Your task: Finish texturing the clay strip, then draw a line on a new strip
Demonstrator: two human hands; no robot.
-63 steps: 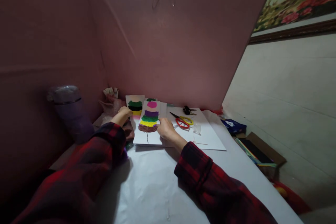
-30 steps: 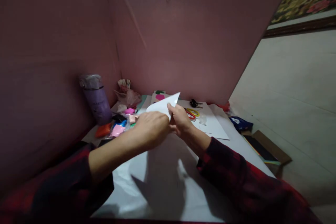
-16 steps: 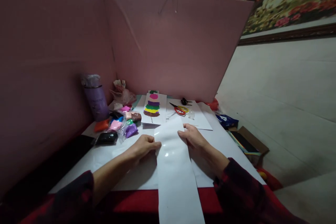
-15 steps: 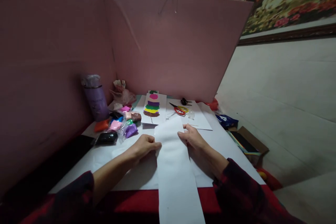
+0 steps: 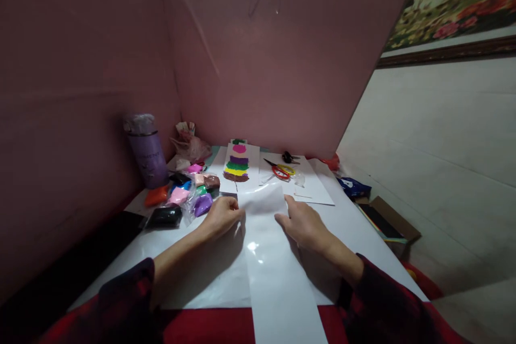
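A long white strip of glossy paper (image 5: 266, 258) runs from the middle of the table toward me and over its front edge. My left hand (image 5: 221, 217) pinches the strip's left edge near its far end. On the right edge, my right hand (image 5: 306, 223) grips it with the thumb on top and the fingers partly hidden. Light glints off the strip's surface, and its far end is slightly curved. Just beyond it lies a white card (image 5: 241, 169) with stripes of pink, purple, green, yellow and brown.
Scissors (image 5: 281, 171) with red and yellow handles lie on white paper, near black-handled keys or clips (image 5: 288, 158). At left are several coloured clay packets (image 5: 179, 195) and a purple tumbler (image 5: 148, 158). Pink panels (image 5: 258, 64) stand behind; an open box (image 5: 389, 220) sits at right.
The strip has tilted so that bright reflections now show on it. My right hand has turned slightly, with its back more toward the camera. The whole view has shifted a little.
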